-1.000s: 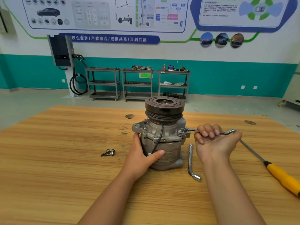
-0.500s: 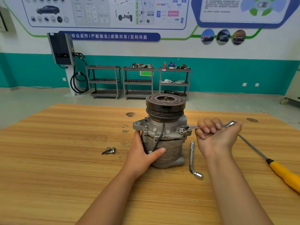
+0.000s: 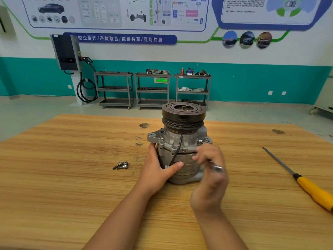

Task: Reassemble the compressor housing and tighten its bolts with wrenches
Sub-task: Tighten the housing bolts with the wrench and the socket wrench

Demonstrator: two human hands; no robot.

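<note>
The grey compressor (image 3: 177, 141) stands upright on the wooden table (image 3: 72, 177), its dark pulley (image 3: 182, 114) on top. My left hand (image 3: 156, 172) grips the lower housing from the left, thumb across the front. My right hand (image 3: 210, 179), blurred by motion, is in front of the compressor's right side and holds a ring wrench (image 3: 217, 168). One ring end sticks out near my fingers. A bolt head (image 3: 200, 142) shows on the right flange just above my right hand. The wrench's other end is hidden.
Two loose bolts (image 3: 121, 165) lie on the table left of my left hand. A screwdriver with a yellow handle (image 3: 313, 192) lies at the right. Grey shelf carts (image 3: 153, 91) and a wall charger (image 3: 65, 53) stand far behind the table.
My right hand has swung the wrench from pointing right to toward me, in front of the compressor. The L-shaped socket wrench is now hidden behind that hand. My left hand keeps its grip.
</note>
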